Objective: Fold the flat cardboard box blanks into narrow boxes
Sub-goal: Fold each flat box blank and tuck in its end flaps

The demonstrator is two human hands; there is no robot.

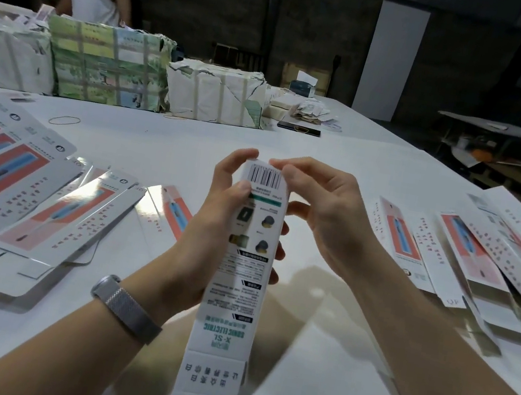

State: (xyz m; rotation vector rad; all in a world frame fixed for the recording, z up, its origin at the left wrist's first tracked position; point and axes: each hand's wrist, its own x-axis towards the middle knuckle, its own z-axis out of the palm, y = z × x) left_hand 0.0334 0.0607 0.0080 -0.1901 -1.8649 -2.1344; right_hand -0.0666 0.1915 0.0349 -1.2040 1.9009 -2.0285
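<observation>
A narrow box (pixel 242 263) is held upright above the white table (pixel 362 166), its barcode end up and its open bottom flap toward the camera. The left hand (pixel 216 224) wraps its grip around the box's middle, thumb pressed just below the barcode. The right hand (pixel 318 214) pinches the box's top edge with its fingertips (pixel 278 164). Left of the box lie flat box blanks (pixel 27 191) in an overlapping spread; right of it lies a heap of folded boxes (pixel 485 258). Beyond the box stand wrapped bundles (pixel 108 66).
</observation>
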